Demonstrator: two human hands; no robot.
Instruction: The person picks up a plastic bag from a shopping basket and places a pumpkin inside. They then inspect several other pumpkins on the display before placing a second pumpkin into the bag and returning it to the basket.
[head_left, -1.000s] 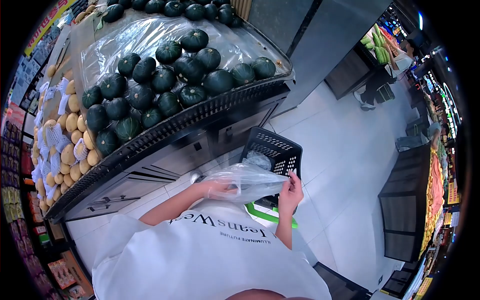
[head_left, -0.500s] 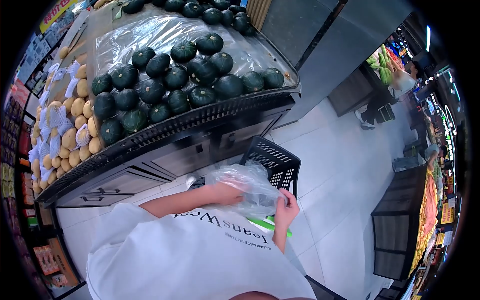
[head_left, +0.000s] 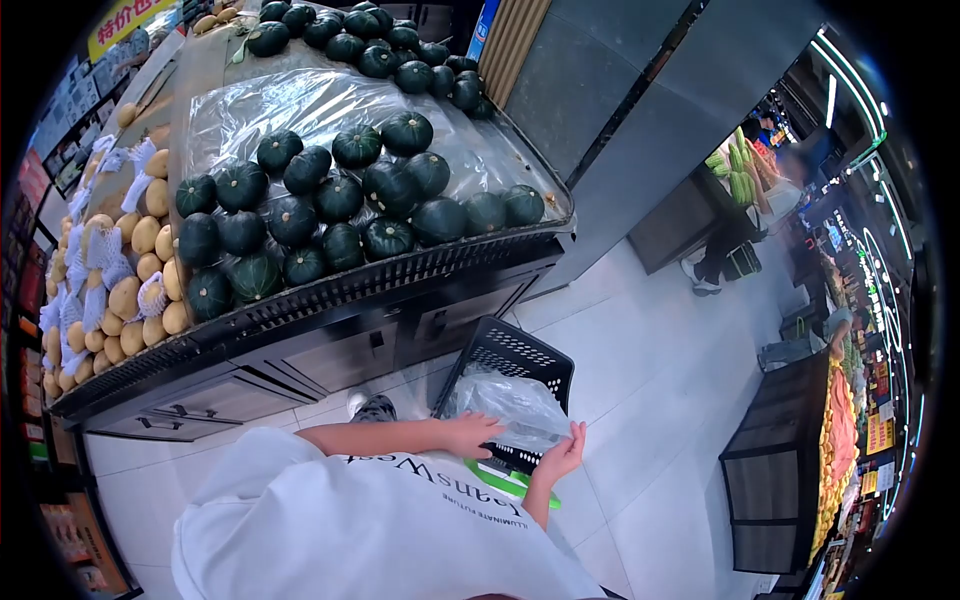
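A clear plastic bag hangs in front of my body, over a black perforated basket with green handles. My right hand pinches the bag's edge between thumb and fingers. At the bag's other side is my left hand, its fingers stretched out and touching the plastic. Dark green pumpkins lie in rows on the black-edged display stand ahead of me.
Pale yellow melons, some in white foam nets, fill the stand's left side. A grey pillar rises behind it. Farther right, a person with a basket stands by a produce stand. Another display is at the right.
The bag has gone from a crumpled bunch to a flatter, lower spread over the basket. My left hand has opened and moved down along it. The view has shifted slightly.
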